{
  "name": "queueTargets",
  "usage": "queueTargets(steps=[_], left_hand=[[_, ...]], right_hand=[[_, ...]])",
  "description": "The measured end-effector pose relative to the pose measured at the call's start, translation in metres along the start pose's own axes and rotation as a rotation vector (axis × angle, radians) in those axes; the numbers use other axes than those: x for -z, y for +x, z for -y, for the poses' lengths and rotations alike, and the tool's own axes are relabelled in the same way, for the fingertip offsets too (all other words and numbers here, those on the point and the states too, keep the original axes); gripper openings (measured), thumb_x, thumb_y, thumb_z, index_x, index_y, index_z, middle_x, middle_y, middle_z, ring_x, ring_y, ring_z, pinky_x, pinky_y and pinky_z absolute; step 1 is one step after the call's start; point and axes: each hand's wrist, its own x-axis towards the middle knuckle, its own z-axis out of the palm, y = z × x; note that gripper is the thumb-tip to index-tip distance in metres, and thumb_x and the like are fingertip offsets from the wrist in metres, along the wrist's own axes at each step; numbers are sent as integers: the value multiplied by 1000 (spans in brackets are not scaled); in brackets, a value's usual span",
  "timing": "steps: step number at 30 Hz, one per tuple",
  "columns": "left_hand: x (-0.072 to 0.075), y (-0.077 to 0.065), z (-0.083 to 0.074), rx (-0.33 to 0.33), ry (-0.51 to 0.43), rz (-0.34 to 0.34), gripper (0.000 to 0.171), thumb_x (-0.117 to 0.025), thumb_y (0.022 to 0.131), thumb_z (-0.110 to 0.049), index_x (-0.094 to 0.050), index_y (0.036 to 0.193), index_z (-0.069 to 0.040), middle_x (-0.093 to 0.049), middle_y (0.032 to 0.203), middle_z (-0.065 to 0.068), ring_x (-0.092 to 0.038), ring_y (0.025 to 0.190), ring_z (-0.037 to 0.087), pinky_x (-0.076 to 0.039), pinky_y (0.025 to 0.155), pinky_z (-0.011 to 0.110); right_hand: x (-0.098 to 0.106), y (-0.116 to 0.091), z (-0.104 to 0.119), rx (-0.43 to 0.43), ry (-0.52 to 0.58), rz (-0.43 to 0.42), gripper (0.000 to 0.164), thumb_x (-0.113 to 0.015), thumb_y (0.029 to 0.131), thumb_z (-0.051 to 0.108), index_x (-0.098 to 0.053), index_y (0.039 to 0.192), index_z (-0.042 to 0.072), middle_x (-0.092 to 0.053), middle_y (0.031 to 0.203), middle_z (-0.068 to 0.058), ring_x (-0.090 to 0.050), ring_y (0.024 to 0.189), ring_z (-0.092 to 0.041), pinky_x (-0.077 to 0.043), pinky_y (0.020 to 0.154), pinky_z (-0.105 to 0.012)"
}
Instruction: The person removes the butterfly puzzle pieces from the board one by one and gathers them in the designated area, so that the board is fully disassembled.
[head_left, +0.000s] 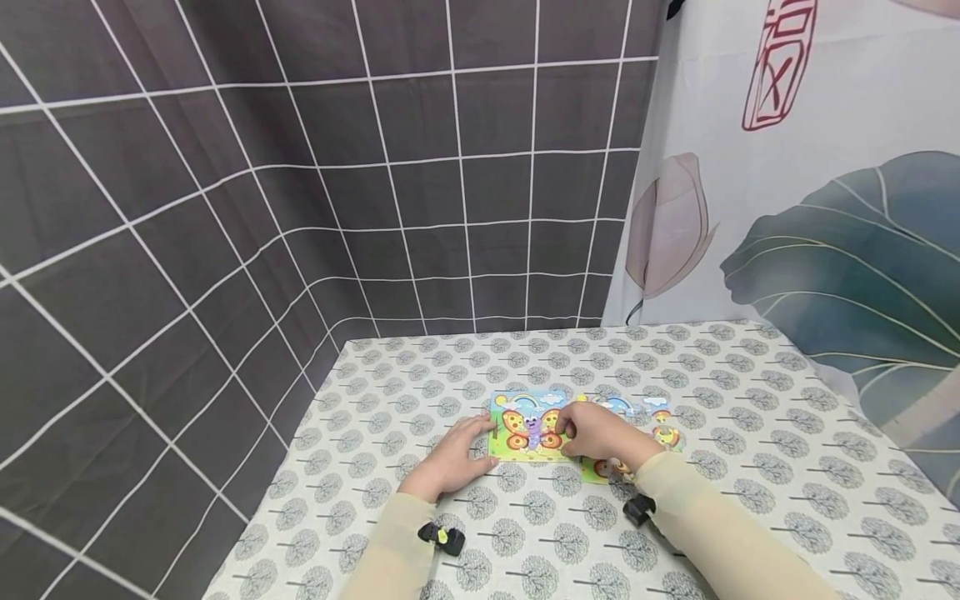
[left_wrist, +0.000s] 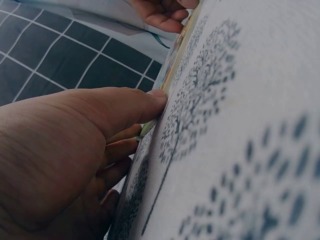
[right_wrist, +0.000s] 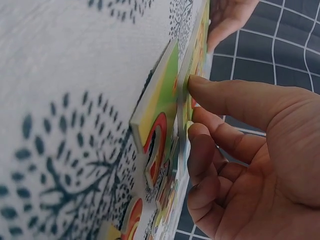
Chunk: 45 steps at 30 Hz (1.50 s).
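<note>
A butterfly picture board (head_left: 531, 427) lies on the patterned cloth, showing a purple butterfly with yellow and orange wings under a rainbow. My left hand (head_left: 452, 457) rests at its left edge, fingers fairly straight, with the thumb by the near corner. At the right edge, my right hand (head_left: 606, 432) pinches the board between thumb and curled fingers. Puzzle pieces (right_wrist: 162, 112) in matching colours lie beside the board, close under the right hand. In the head view that hand and wrist partly cover them.
Another rainbow-printed part (head_left: 618, 405) shows behind the right hand, with a round-patterned piece (head_left: 666, 436) farther right. The tree-print tablecloth (head_left: 540, 533) covers the table. A dark gridded curtain (head_left: 420, 192) hangs behind and left; a white floral curtain (head_left: 697, 92) hangs at right.
</note>
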Motion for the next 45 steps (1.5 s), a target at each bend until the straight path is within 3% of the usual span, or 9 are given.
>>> queueTargets(steps=[13,25,29,36,45], left_hand=[[0,0,1,-5,4,0,66,-76,95,-33,-51,154,-15,-37,167,4,-33,154,28,-26,126,55],[-1,0,1,12,11,1,65,-76,95,-33,-51,154,-16,-38,167,3,-32,154,27,-26,126,54],[-1,0,2,12,-1,-1,66,-76,95,-33,-52,154,-16,-39,166,3,-33,154,27,-27,126,54],[-2,1,2,11,6,-2,65,-75,95,-34,-52,154,-16,-38,167,2,-32,154,27,-27,126,54],[-1,0,1,27,-6,2,65,-76,95,-33,-52,153,-17,-38,167,1,-32,154,27,-27,126,54]], right_hand=[[2,3,3,-22,4,-56,25,-88,74,6,-70,86,17,-63,84,4,-57,76,-15,-54,72,-35],[6,4,1,3,78,-81,22,-85,77,2,-70,83,16,-64,78,4,-59,71,-15,-55,67,-32],[9,4,-3,35,123,-65,20,-84,79,2,-70,83,15,-64,78,3,-60,71,-15,-55,66,-31],[13,4,-20,66,313,-10,15,-83,83,4,-72,87,12,-66,80,-2,-59,72,-18,-55,65,-30],[22,-4,-36,92,387,-44,11,-83,87,10,-73,88,12,-66,78,-3,-57,69,-17,-53,61,-29]])
